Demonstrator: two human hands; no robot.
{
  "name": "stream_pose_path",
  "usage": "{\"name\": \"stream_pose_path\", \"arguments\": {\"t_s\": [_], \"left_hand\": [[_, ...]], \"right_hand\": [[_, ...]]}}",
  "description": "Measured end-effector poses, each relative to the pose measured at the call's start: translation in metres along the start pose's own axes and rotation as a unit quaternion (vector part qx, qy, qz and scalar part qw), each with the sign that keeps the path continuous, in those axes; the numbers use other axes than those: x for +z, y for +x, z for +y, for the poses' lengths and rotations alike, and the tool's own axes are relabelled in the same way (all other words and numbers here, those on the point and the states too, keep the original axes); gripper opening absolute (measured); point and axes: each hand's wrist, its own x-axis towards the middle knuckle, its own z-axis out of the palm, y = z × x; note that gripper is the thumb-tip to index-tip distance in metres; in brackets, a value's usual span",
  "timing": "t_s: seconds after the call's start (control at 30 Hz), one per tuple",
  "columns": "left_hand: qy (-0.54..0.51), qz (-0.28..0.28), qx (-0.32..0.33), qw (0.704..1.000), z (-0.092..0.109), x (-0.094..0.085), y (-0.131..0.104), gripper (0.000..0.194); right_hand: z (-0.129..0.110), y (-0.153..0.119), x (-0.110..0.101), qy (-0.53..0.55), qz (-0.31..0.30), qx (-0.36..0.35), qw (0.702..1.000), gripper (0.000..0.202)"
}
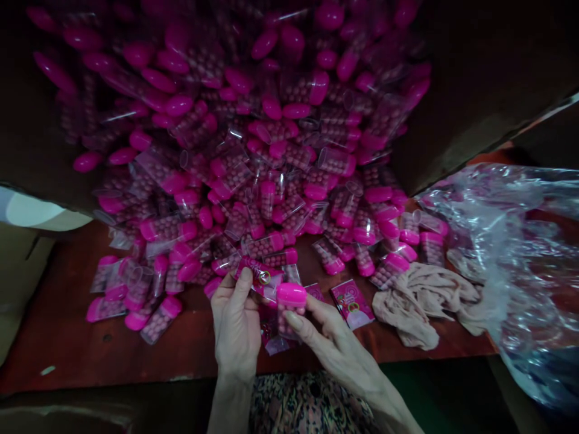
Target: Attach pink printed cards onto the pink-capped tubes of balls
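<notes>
My left hand [237, 325] pinches a pink printed wrapper [262, 276] between thumb and fingers, above the front of the red table. Close beside it, my right hand [325, 334] grips a clear container [291, 296] with a glossy pink cap and small pink balls inside. The cap points up and away from me, and the wrapper's right end meets the container. Beneath the hands lie more pink wrappers, partly hidden. A flat stack of pink printed wrappers [353, 304] rests to the right of my right hand.
Many similar pink-capped containers [266, 202] are heaped behind the hands, spilling from between dark panels. A crumpled beige cloth [420, 301] lies at the right, beside a large clear plastic sheet [525, 265]. The red table's [131, 355] front edge runs below the hands.
</notes>
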Motion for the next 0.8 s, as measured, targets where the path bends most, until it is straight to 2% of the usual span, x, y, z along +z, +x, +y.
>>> {"name": "stream_pose_path", "arguments": {"t_s": [0.1,0.3,0.47,0.67,0.8], "left_hand": [[0.002,-0.002,0.003,1.0,0.0,-0.001,0.001,0.014],[0.006,-0.007,0.006,1.0,-0.001,-0.002,0.001,0.015],[0.024,-0.024,0.014,0.999,-0.002,-0.001,-0.001,0.016],[0.035,-0.01,0.025,0.999,-0.004,0.001,-0.002,0.018],[0.059,-0.017,0.048,0.997,-0.006,0.002,-0.004,0.015]], "right_hand": [[0.005,-0.002,0.002,-0.011,0.001,0.008,1.0,0.031],[0.007,-0.003,0.004,-0.04,0.063,-0.018,0.997,0.035],[0.01,-0.002,0.003,-0.078,0.046,-0.049,0.995,0.033],[0.017,-0.01,-0.006,-0.14,0.062,-0.119,0.981,0.031],[0.016,-0.012,-0.006,-0.177,0.109,-0.129,0.97,0.033]]}}
